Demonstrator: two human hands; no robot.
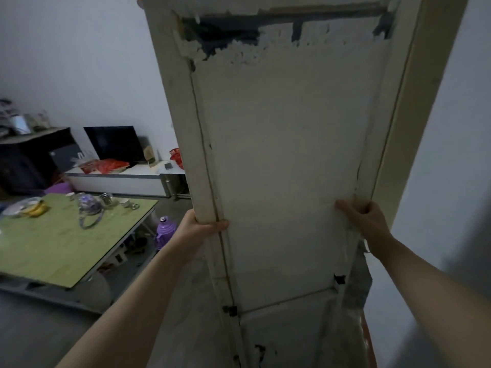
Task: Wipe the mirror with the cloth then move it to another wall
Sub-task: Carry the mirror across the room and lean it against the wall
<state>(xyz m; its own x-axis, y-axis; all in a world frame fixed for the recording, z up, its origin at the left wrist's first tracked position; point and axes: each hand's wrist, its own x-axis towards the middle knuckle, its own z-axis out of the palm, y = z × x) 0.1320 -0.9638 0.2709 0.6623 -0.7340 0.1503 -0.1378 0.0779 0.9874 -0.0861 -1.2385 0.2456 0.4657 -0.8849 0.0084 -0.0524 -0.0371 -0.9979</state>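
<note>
The tall mirror (287, 160) stands upright right in front of me with its white, chipped back panel facing me; the glass side is hidden. My left hand (202, 229) grips its left frame edge, fingers wrapped round the edge. My right hand (364, 221) holds the right frame edge at about the same height. The panel's top is peeled and shows dark patches. No cloth is in view.
A pale wall (446, 155) is on the right behind the mirror. A low green table (61, 248) with cups and a glass jug stands at left, with a purple flask (164, 231) on the floor beside it. A white TV stand (119, 179) and black screen sit behind.
</note>
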